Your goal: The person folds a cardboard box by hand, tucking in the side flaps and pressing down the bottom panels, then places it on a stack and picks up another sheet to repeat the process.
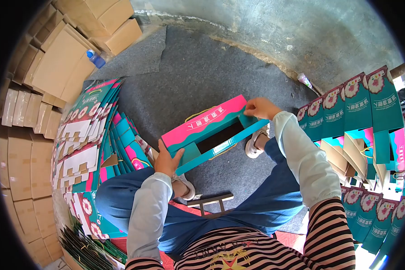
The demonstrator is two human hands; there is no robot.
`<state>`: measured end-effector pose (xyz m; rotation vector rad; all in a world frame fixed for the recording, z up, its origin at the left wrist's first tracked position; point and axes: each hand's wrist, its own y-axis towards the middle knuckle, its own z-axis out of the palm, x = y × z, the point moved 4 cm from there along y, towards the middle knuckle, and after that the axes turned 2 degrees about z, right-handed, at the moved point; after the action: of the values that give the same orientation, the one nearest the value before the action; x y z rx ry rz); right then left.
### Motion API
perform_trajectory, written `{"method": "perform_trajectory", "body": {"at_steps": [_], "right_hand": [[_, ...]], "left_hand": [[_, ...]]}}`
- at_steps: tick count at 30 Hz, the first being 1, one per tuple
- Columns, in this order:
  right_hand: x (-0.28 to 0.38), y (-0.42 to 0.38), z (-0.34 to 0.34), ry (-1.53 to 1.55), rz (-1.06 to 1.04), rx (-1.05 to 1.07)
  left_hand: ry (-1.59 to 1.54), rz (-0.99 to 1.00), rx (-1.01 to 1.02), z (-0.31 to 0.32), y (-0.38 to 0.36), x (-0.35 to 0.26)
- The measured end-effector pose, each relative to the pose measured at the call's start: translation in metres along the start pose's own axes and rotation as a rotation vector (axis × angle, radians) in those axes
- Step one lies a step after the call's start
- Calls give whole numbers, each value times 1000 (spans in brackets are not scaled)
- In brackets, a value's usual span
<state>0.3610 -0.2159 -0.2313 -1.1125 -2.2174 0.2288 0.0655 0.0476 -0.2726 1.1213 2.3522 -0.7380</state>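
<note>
A pink and teal cardboard gift box [177, 132] lies in front of me between my knees, its long top opening showing a dark inside. Cord handles run along both long sides. My left hand [167, 161] grips the box's left end, thumb over the end flap and fingers down the outside. At the opposite end, my right hand [262, 109] has its fingers closed in a pinch at the corner, by the teal end flap [246, 120]. The fingertips of my right hand are partly hidden.
Flat, unfolded gift boxes [87, 119] are piled at my left. Rows of assembled gift boxes [382, 105] stand at my right. Brown cartons [20, 166] line the left wall, with a blue bottle [96, 59] near them. A grey mat [184, 63] covers the floor up to the concrete wall [310, 31].
</note>
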Motion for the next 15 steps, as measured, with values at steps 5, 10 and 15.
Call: {"method": "perform_trajectory", "body": {"at_steps": [5, 10, 15], "right_hand": [[10, -1, 3, -150, 235, 98], [18, 2, 0, -260, 333, -10], [21, 11, 2, -367, 237, 114]], "left_hand": [[-138, 96, 29, 8, 3, 7], [30, -42, 120, 13, 4, 10], [85, -26, 111, 15, 4, 7]]}}
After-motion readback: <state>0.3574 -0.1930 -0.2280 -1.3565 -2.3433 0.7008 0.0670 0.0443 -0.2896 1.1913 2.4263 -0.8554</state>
